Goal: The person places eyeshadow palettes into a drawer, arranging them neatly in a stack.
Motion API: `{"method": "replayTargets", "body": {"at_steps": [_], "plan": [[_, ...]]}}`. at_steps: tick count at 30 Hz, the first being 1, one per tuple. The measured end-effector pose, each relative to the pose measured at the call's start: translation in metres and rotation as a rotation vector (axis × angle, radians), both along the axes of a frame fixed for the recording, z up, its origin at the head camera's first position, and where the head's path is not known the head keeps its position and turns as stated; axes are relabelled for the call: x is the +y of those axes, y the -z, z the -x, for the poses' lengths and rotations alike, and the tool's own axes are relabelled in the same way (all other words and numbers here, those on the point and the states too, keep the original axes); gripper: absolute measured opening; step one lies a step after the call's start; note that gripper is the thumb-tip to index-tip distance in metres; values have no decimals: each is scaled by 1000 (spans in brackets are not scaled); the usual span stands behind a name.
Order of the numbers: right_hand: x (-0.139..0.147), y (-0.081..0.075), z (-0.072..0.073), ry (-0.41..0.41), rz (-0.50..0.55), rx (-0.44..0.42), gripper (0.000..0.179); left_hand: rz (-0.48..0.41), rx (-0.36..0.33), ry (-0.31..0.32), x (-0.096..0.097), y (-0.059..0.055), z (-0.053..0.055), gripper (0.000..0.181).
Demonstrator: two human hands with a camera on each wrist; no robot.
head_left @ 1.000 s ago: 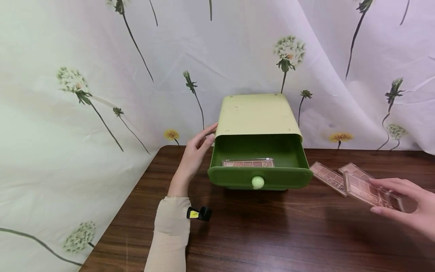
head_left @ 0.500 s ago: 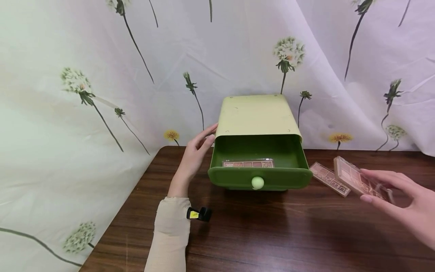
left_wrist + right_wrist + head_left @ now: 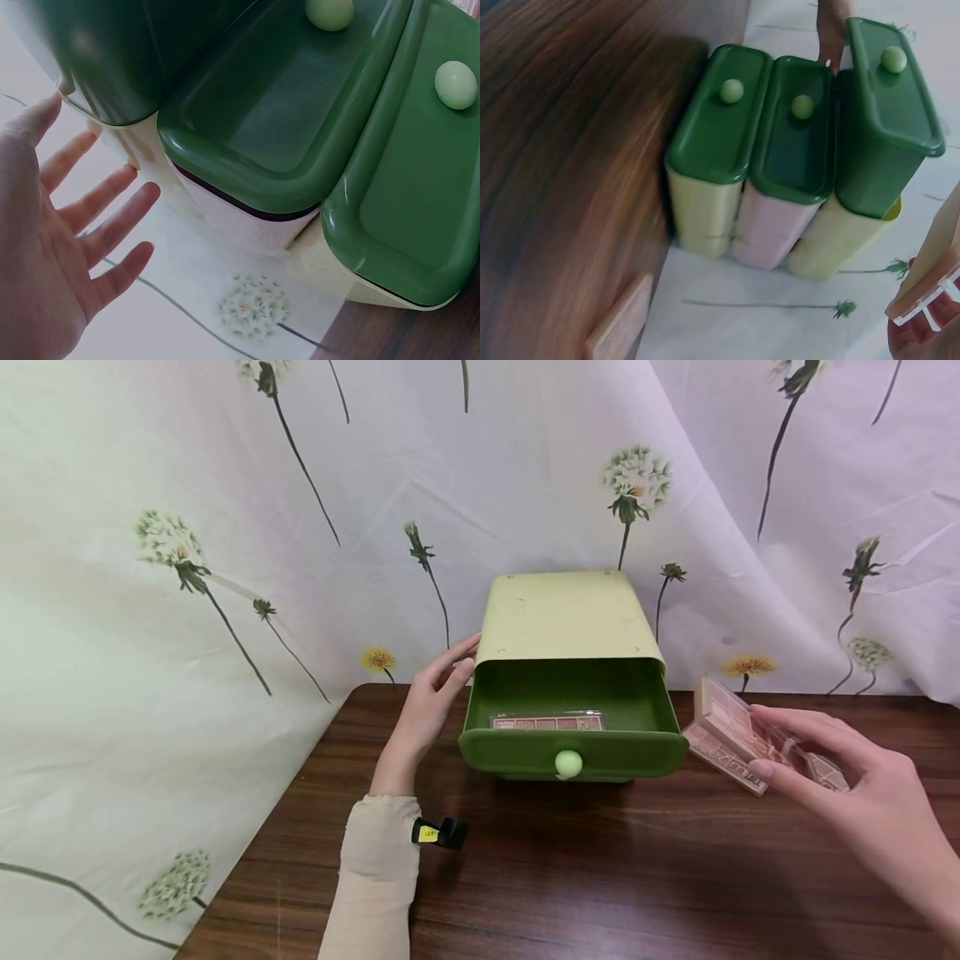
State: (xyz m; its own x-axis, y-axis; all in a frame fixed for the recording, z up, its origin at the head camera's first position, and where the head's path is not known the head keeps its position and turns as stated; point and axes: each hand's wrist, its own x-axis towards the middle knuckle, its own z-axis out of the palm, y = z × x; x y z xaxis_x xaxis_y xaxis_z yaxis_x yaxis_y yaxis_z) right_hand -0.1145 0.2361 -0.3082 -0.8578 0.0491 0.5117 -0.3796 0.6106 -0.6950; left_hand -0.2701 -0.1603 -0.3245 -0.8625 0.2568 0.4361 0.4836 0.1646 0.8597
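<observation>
An eyeshadow palette (image 3: pixel 723 714), clear-lidded and pinkish, is pinched by my right hand (image 3: pixel 855 785) between thumb and fingers, tilted above the table. Its edge shows beside my fingers in the right wrist view, as the held palette (image 3: pixel 930 259). Partly beneath it lies another palette (image 3: pixel 723 760) on the table. My left hand (image 3: pixel 435 693) touches the left side of a yellow drawer unit (image 3: pixel 570 614), its fingers extended. The unit's green top drawer (image 3: pixel 525 752), pulled out, holds one palette (image 3: pixel 547 722) near its front. A clear corner below my right fingers cannot be told apart.
Below the open drawer, two more closed drawers with round knobs, the middle drawer (image 3: pixel 277 112) and bottom drawer (image 3: pixel 420 187), stand stacked. The unit sits on a dark wooden table (image 3: pixel 570 885). A dandelion-print cloth (image 3: pixel 300 527) hangs behind.
My right hand has moved left with the palette, bringing it closer to the drawer and over the palette on the table. The left hand and drawer unit have stayed put.
</observation>
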Motion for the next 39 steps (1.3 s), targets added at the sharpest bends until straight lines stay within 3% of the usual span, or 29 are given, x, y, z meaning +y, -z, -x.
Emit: {"method": "replayTargets", "body": {"at_steps": [16, 24, 30, 39], "plan": [[-28, -24, 11, -94, 55, 12, 49, -1, 15, 2, 0, -1, 0, 42], [-46, -36, 23, -123, 71, 12, 45, -12, 18, 8, 0, 1, 2, 42], [-58, -50, 31, -192, 117, 36, 46, -2, 8, -3, 0, 0, 1, 43], [-85, -64, 35, -220, 31, 56, 43, -3, 15, -8, 0, 0, 1, 42]]}}
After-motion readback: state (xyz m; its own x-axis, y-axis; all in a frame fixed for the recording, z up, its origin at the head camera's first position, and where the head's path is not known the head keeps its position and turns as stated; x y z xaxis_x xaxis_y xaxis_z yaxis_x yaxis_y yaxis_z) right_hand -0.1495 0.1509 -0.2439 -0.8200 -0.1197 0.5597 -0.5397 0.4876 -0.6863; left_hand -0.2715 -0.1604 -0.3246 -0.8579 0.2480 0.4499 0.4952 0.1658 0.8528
